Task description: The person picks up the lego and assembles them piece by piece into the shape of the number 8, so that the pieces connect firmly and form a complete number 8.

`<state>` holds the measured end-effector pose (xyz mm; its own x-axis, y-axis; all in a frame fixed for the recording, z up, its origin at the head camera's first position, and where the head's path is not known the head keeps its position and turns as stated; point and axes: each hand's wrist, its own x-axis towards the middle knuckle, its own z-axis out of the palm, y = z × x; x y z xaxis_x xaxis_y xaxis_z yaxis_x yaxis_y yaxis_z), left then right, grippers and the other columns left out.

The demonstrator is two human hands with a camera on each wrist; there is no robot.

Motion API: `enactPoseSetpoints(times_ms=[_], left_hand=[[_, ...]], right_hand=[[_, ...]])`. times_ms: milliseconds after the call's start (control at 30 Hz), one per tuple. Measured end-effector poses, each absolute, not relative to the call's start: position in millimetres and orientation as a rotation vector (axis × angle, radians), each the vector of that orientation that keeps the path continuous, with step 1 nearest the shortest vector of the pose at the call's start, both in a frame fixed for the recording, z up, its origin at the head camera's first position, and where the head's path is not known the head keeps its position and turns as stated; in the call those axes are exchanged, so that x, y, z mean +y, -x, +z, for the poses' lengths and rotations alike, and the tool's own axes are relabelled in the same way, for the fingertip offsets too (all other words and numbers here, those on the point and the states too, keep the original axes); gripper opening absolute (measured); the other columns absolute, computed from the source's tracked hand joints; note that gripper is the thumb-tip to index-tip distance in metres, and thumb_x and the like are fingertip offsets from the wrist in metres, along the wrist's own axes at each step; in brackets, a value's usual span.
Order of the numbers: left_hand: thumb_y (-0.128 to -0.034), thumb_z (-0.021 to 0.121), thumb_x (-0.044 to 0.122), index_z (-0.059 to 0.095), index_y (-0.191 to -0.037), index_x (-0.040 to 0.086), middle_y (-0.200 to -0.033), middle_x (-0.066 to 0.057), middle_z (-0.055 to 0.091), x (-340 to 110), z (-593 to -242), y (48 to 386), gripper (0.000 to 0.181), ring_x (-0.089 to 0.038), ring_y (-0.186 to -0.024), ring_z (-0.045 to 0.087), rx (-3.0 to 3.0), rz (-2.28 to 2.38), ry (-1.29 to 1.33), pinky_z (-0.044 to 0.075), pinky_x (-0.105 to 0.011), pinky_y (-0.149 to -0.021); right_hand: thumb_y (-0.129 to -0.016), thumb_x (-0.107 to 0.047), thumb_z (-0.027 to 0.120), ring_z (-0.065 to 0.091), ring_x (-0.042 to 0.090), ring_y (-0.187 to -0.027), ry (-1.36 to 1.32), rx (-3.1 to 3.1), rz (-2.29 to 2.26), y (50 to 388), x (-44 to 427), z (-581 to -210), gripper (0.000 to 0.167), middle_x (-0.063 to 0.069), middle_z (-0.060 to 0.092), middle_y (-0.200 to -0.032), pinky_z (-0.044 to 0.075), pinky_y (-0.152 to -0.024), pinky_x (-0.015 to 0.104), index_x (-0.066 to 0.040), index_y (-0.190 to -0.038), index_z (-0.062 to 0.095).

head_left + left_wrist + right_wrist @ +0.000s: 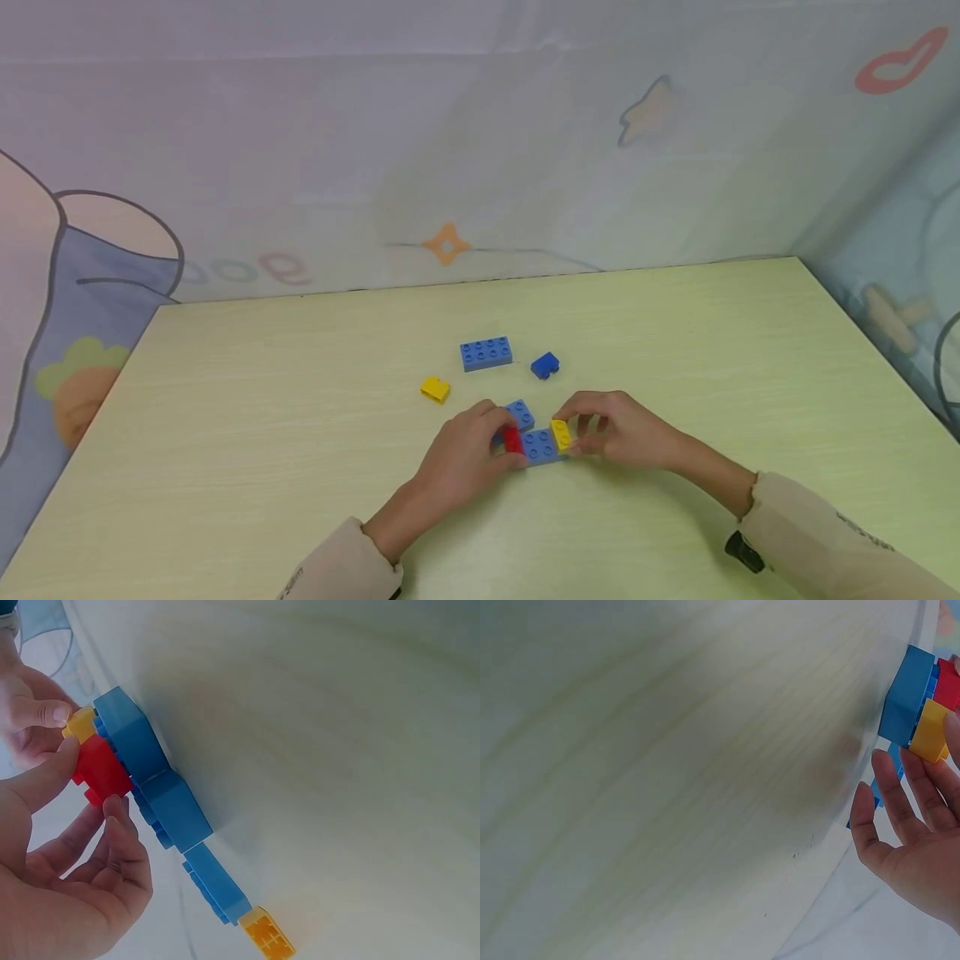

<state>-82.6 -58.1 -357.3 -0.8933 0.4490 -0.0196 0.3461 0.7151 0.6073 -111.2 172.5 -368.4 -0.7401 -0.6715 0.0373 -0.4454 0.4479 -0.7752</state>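
Observation:
My left hand (461, 454) pinches a red toy brick (103, 769) between thumb and fingers. That brick sits on the studs of a blue brick (539, 447) lying on the table. At the right end of the same blue brick is a small yellow brick (561, 437), which my right hand (633, 432) pinches between thumb and index finger. The other fingers of the right hand are spread in the right wrist view. Behind the red brick, a second blue brick (521, 412) is partly covered by my left fingers; whether the two blue bricks touch is unclear.
Farther back on the pale wooden table (300, 417) lies a blue eight-stud brick (486, 354). A small dark blue brick (545, 365) lies to its right. Another yellow brick (435, 389) rests on its side to the left. A printed cloth (450, 150) hangs along the back edge.

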Motion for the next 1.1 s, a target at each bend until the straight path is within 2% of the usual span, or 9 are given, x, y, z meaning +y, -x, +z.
enactPoseSetpoints(times_ms=[1100], left_hand=[[-0.0744,0.076,0.021,0.068,-0.099,0.005,-0.080,0.002,0.052,-48.8,-351.3,87.2,0.031,-0.013,-0.069,0.046,2.741,0.852,-0.595,0.039,-0.023,-0.061]], right_hand=[[-0.078,-0.003,0.069,0.055,0.012,-0.075,0.937,2.419,-1.197,110.9,172.1,-369.3,0.026,0.002,0.063,-0.095,0.047,-0.066,0.028,-0.003,-0.103,0.064]])
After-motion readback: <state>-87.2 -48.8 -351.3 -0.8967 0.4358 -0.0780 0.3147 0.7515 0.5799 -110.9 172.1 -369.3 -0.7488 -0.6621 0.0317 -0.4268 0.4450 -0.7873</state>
